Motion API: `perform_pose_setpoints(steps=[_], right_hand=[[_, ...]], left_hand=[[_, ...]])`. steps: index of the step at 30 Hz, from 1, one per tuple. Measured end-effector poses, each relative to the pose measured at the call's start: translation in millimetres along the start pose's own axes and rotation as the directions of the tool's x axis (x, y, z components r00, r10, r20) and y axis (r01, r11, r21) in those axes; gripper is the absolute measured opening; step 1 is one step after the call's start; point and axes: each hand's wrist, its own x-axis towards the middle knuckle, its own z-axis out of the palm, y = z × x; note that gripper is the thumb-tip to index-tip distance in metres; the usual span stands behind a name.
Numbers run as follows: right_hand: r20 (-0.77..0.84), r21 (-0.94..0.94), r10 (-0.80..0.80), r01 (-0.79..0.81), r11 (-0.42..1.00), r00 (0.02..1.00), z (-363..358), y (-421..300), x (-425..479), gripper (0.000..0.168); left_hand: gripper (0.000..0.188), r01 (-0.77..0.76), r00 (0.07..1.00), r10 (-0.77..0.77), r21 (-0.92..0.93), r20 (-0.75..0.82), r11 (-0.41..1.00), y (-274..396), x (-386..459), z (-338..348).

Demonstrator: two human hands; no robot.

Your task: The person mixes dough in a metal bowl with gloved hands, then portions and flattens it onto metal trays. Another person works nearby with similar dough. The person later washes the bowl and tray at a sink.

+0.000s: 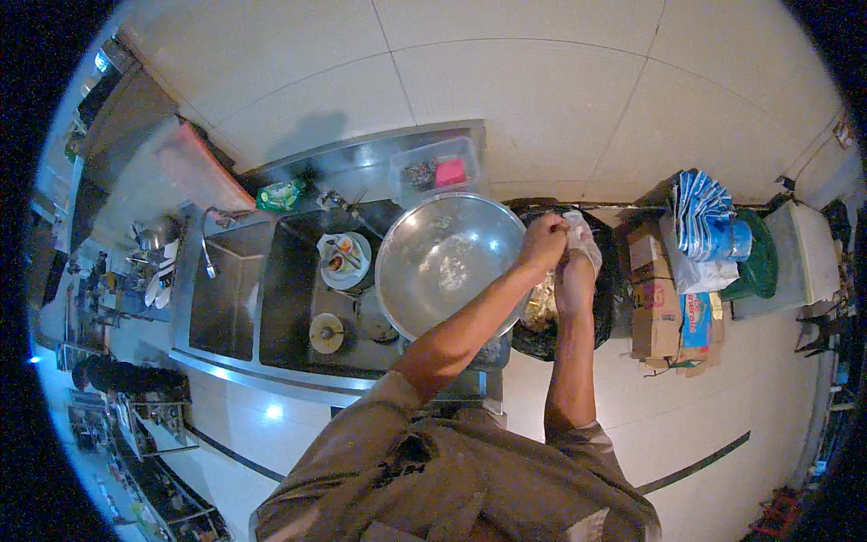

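Observation:
My left hand (pixel 544 238) and my right hand (pixel 577 276) are close together over a bin lined with a black bag (pixel 603 325). A crumpled white cloth or plastic (pixel 580 234) is in my right hand, partly covering its fingers. The left hand's fingers are curled against the near side of this white thing; whether they grip it is hard to tell. Yellowish scraps (pixel 540 305) show inside the bin below. Just left of the hands, a large metal basin (pixel 433 237) rests over the sink's right end, with pale residue on its bottom.
Left of the basin, the dark sink (pixel 288 298) holds a stack of white dishes with food scraps (pixel 345 261) and a round lid (pixel 326 333). Behind stands a clear tub with a pink sponge (pixel 448 173). Flattened cardboard boxes (pixel 653 318) and blue-white packaging (pixel 704 217) are at right.

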Motion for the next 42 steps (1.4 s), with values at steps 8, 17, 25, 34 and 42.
perform_pose_setpoints(steps=[8,17,25,34,42], right_hand=[[-0.074,0.037,0.094,-0.091,0.995,0.993,-88.7,-60.9,-71.5,0.058],[0.266,-0.742,-0.360,0.428,0.515,0.894,-96.7,-8.6,22.1,0.036],[-0.123,-0.991,0.153,-0.130,0.038,0.981,-225.8,201.5,100.3,0.057],[-0.008,-0.999,0.104,-0.011,0.031,0.995,-172.6,176.9,139.1,0.072],[0.067,-0.629,0.499,-0.351,0.693,0.864,7.3,5.3,-67.0,0.083]], left_hand=[[0.013,0.191,0.980,-0.175,-0.730,0.099,0.656,-20.7,66.5,-91.4],[0.020,-0.460,0.835,0.443,-0.029,0.326,0.888,4.3,-25.0,-0.7],[0.028,-0.201,0.979,0.201,-0.019,0.039,0.979,-2.7,-79.0,-187.5],[0.020,0.188,0.480,-0.285,-0.220,-0.829,0.957,-110.5,-360.5,-398.4],[0.026,0.317,0.160,-0.421,-0.358,-0.893,0.878,-146.8,-482.6,-422.7]])
